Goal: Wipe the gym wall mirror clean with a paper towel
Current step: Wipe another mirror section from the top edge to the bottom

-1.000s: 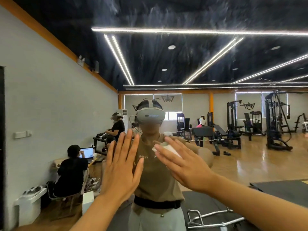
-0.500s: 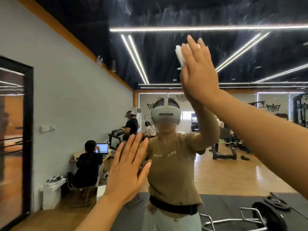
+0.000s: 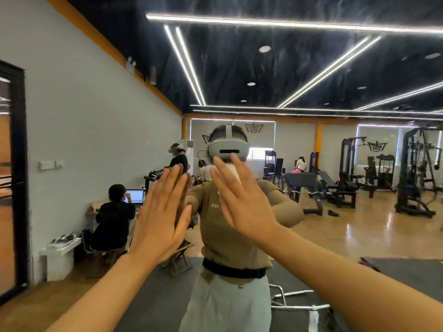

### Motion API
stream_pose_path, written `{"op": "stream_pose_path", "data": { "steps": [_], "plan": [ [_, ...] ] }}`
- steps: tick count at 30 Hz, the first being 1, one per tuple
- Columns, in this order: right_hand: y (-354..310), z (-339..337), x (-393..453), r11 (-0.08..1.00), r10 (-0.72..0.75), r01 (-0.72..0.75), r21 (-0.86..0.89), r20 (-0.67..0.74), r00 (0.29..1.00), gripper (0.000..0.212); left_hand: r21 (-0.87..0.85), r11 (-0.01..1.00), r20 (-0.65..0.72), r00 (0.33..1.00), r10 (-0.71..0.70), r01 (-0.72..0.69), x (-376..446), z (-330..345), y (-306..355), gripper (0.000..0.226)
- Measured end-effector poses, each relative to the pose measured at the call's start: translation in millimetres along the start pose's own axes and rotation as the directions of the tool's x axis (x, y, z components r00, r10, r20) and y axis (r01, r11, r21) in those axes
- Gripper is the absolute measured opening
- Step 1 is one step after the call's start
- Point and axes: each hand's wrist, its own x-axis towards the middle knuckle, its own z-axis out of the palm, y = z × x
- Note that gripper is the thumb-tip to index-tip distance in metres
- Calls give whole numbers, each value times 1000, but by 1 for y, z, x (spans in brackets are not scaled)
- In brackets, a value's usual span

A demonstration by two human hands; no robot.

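The wall mirror (image 3: pixel 311 68) fills the view and shows streaks across the reflected dark ceiling. My left hand (image 3: pixel 160 216) lies flat against the glass with straight fingers, left of centre. Just to its right, my right hand (image 3: pixel 244 202) presses a white paper towel (image 3: pixel 233 171) to the mirror with straight fingers. Only the towel's top edge shows above my fingers. My own reflection, in a headset and tan shirt, stands behind both hands.
A black door frame (image 3: pixel 20 176) stands at the far left. The glass reflects a seated person at a laptop (image 3: pixel 115 219), gym machines (image 3: pixel 414 173) on a wood floor at the right, and a metal bar frame (image 3: pixel 294 300) on a dark mat low down.
My right hand swept the towel up high on the mirror, then back down to head height. My left hand stayed flat on the glass.
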Motion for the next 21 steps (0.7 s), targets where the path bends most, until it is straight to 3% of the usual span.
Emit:
{"op": "stream_pose_path", "data": {
  "steps": [4, 9, 15, 18, 21],
  "plan": [
    [-2, 4, -12, 997, -71, 72, -24, 35, 997, 53, -20, 995, -3, 995, -97, 97, 1, -9, -16, 72],
    [10, -9, 20, 991, -110, 114, -70, 56, 992, 48, 30, 993, 19, 993, -118, 117, 0, -22, -50, 76],
    [31, -26, 128, 988, 139, -145, -61, -91, 986, 46, 33, 997, 36, 997, -69, 68, 3, -35, -85, 72],
    [35, -38, 192, 928, 367, -373, -10, -161, 916, 48, 39, 999, 23, 1000, -9, 8, 4, -38, -102, 72],
    [27, -30, 222, 879, 464, -476, 4, -233, 855, 48, 47, 998, 1, 999, 46, -46, 2, -35, -109, 71]
  ]
}}
